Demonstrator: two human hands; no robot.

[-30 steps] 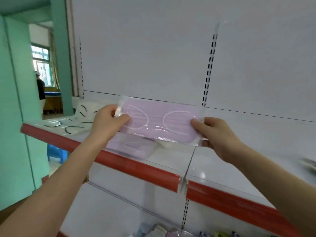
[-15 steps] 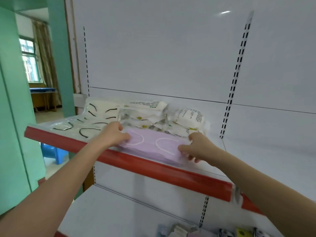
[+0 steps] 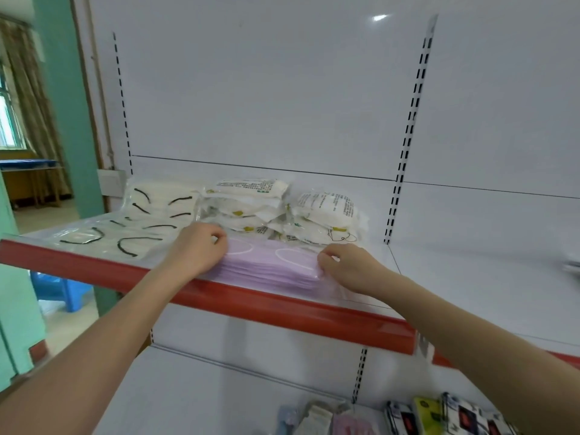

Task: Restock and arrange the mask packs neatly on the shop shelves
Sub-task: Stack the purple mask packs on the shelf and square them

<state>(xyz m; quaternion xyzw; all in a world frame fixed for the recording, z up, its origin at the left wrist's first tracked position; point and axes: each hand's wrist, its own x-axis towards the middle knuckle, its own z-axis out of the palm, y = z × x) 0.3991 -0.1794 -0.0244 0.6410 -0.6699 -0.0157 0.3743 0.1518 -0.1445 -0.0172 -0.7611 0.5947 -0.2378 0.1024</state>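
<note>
Purple mask packs [image 3: 270, 268]: likely light, floppy, slick. Pinched at both short ends by left hand [image 3: 201, 249] and right hand [image 3: 348, 266].

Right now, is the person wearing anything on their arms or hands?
Nothing shows. The left hand and right hand are bare, without gloves or rings, and both forearms are uncovered to the picture's edge: no sleeve, watch or bracelet.

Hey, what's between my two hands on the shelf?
The purple mask packs, gripped at their ends by the left hand and right hand, as the head view shows.
</note>
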